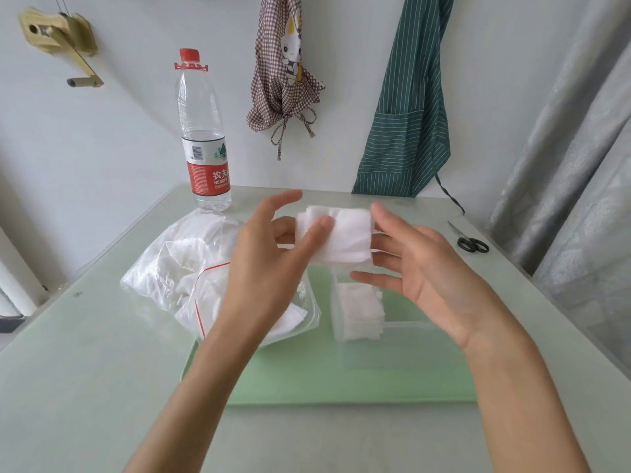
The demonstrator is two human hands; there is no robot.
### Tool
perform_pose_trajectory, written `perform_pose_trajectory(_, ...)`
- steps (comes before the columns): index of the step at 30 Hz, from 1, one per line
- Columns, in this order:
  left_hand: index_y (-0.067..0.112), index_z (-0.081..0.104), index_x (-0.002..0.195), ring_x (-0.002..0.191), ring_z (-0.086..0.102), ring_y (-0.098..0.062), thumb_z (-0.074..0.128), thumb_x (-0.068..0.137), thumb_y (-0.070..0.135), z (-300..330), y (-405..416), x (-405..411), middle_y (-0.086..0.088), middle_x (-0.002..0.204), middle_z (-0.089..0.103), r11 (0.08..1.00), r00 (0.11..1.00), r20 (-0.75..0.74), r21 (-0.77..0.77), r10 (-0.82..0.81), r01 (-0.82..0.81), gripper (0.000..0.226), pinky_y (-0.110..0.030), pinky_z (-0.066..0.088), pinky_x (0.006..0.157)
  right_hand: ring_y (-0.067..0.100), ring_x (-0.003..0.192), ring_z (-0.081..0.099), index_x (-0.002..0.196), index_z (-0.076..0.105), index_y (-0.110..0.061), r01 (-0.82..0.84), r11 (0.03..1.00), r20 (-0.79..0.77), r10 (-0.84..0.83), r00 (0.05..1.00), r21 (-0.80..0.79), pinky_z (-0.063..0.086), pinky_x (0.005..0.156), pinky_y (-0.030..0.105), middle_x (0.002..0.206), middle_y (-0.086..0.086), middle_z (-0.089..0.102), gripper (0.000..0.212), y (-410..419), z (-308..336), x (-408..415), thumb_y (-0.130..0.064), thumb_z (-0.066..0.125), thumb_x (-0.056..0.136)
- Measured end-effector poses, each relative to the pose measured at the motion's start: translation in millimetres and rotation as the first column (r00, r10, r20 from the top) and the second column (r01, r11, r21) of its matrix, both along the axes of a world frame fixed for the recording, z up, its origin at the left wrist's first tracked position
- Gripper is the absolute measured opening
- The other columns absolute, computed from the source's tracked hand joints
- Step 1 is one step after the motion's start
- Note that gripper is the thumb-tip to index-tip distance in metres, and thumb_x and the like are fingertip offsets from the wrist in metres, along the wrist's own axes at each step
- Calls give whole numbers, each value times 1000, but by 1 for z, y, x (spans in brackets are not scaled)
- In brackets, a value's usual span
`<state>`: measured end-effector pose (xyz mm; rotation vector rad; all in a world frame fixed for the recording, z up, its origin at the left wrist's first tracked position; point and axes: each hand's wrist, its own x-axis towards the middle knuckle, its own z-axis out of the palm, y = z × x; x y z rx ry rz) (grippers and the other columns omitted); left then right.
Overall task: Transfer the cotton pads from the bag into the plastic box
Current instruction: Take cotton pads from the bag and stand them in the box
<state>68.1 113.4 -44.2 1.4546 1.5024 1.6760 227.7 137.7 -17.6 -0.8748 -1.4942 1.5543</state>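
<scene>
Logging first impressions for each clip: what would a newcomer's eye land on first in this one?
First, the stack of cotton pads held up at mid-frame: the left hand pinches it with the thumb on its front, while the right hand touches its other end with straight fingers. Below sit the plastic box, already holding pads, and the crumpled bag to its left. A tall water bottle stands behind the bag.

**Readable text: the bottle label only**

The water bottle [204,131], standing on the table [85,370] at about eleven o'clock from the hands, carries a red and white label [207,169]. On the red band stand the Chinese characters "农夫" and, beneath them, the Latin letters "NONGFU", cut off by the bottle's curve. A barcode sits on the white band; its digits are too small to read.
</scene>
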Motion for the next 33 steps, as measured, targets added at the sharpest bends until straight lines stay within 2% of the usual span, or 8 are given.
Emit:
perform_pose_trajectory(5, 29, 57, 119, 72, 66, -7, 67, 82, 44, -20, 13, 31, 7, 76, 67, 1000, 998, -70, -29, -1, -1, 41, -31, 54, 76, 9, 78, 70, 110, 62, -20, 267, 945, 224, -306, 925, 189, 57, 75, 23, 85, -2, 75, 26, 9, -15, 18, -12, 66, 86)
perform_pose_trajectory(9, 30, 64, 111, 86, 64, 1, 57, 91, 38, -30, 26, 32, 15, 94, 71, 988, 922, -372, -146, -104, 52, 23, -18, 49, 78, 9, 72, 66, 112, 60, -10, 297, 955, 317, -283, 905, 7, 57, 63, 18, 92, 3, 71, 27, 31, -18, 51, -6, 64, 87)
perform_pose_trajectory(13, 36, 66, 110, 107, 57, -11, 48, 94, 21, -17, 47, 29, 13, 116, 65, 943, 470, -818, -300, -331, 142, 28, -26, 41, 86, 13, 75, 61, 96, 57, -13, 270, 963, 612, -195, 766, -31, 57, 60, 19, 94, 8, 63, 13, 60, -25, 69, -2, 60, 89)
perform_pose_trajectory(16, 37, 60, 117, 120, 52, -18, 42, 90, 12, -15, 60, 35, 7, 132, 56, 852, 179, -833, -506, -523, 134, 41, -32, 41, 97, 13, 69, 57, 96, 54, -6, 227, 970, 755, -83, 651, -89, 57, 59, 22, 87, 9, 58, 11, 74, -37, 64, 2, 55, 89)
perform_pose_trajectory(19, 37, 55, 125, 124, 49, -22, 37, 89, 8, -18, 64, 38, 5, 140, 49, 798, 33, -797, -600, -602, 55, 50, -33, 40, 100, 14, 61, 50, 75, 43, -8, 242, 966, 816, -66, 575, -92, 57, 77, 34, 73, 7, 48, 22, 80, -53, 57, 3, 56, 88)
perform_pose_trajectory(25, 34, 50, 134, 125, 47, -25, 36, 91, 5, -9, 59, 46, 1, 142, 47, 762, -31, -762, -647, -647, 3, 54, -30, 38, 96, 17, 62, 58, 66, 56, -14, 161, 983, 897, -143, 418, 82, 58, 72, 30, 71, 4, 55, 22, 80, -65, 51, -7, 73, 78)
perform_pose_trajectory(30, 37, 49, 134, 128, 44, -23, 36, 90, 4, -8, 61, 44, 4, 141, 47, 730, -22, -730, -683, -683, -3, 56, -33, 37, 104, 18, 70, 62, 86, 68, -30, -198, 962, 980, -173, 100, 190, 50, 76, 27, 74, -10, 55, 18, 76, -56, 49, -37, 78, 72)
perform_pose_trajectory(33, 36, 57, 127, 124, 48, -21, 43, 91, 9, -9, 63, 42, 2, 132, 54, 789, -10, -790, -612, -612, 58, 46, -30, 40, 98, 13, 62, 66, 91, 71, -31, -337, 920, 980, -185, 75, 200, 50, 73, 27, 66, -11, 61, 21, 82, -52, 52, -36, 77, 72)
